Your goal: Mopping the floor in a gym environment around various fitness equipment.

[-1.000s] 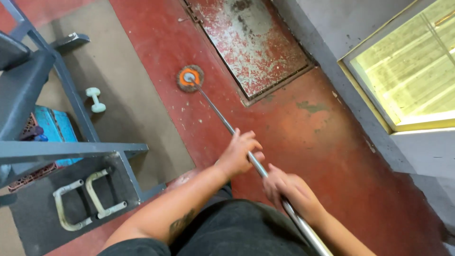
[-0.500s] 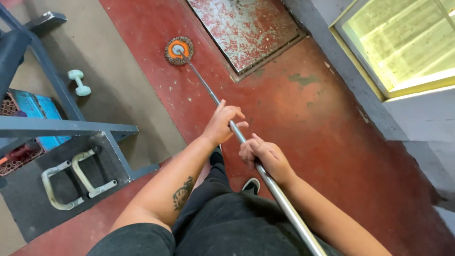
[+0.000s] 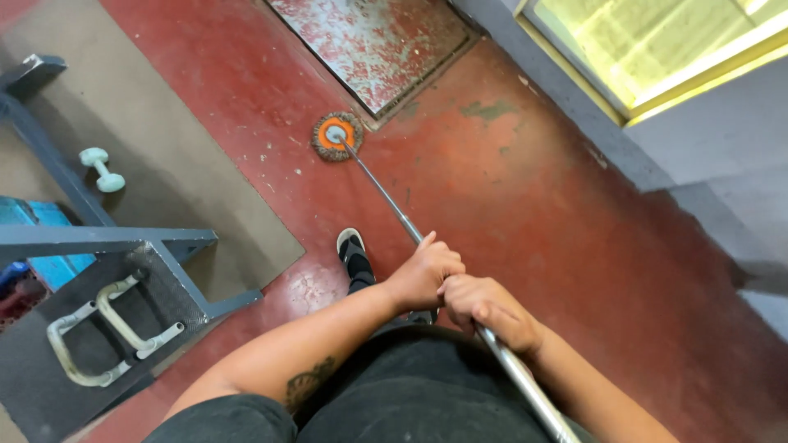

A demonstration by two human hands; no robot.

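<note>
Both bare forearms are reaching forward and converging in front of the torso. The left hand (image 3: 423, 275) is closing its grip ahead, the right hand (image 3: 486, 310) is wrapping just behind it, knuckles touching, fingers curled tight.

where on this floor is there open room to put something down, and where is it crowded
Bare red floor lies between the mop head, the metal floor plate and the grey wall. Crowded: the left, with the frame, dumbbell and handles.

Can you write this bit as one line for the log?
left hand: grips mop handle | right hand: grips it behind | mop head: on red floor
</note>
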